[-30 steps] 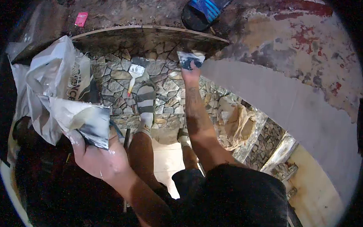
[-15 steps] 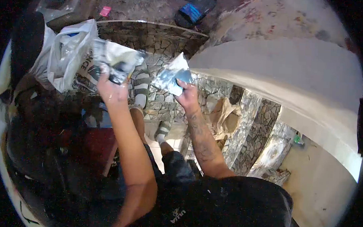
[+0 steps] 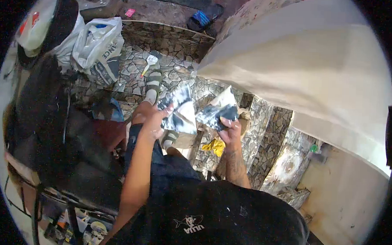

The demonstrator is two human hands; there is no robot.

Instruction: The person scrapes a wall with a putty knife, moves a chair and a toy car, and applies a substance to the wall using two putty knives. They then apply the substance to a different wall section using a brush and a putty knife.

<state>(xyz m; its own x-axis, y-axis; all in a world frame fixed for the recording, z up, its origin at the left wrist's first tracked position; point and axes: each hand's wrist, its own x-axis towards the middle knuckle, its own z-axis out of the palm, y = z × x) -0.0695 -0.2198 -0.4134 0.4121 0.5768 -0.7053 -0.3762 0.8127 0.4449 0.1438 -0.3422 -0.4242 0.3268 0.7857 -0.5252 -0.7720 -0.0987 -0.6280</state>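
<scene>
My left hand [image 3: 155, 122] is closed on the edge of a flat, dark putty scraper [image 3: 183, 109] smeared with white paste. Just to the right, a second flat putty scraper [image 3: 219, 108], dark with a thick white layer along its upper part, is gripped in my right hand [image 3: 230, 131]. Its tapered corner points up. The two scrapers face each other with a narrow gap between them, above the stone-patterned steps. White paste marks the fingers of both hands.
A putty knife [image 3: 151, 60] lies on a step near my sandalled foot [image 3: 153, 84]. An open white sack [image 3: 97, 47] stands at the left. A pale curved wall [image 3: 301, 70] runs along the right. A yellow cloth or bag [image 3: 214, 146] lies below the hands.
My left hand has moved right and down from beside the sack, bringing its scraper close to the other. My right hand sits lower and further right. The view has shifted, and the putty knife is uncovered.
</scene>
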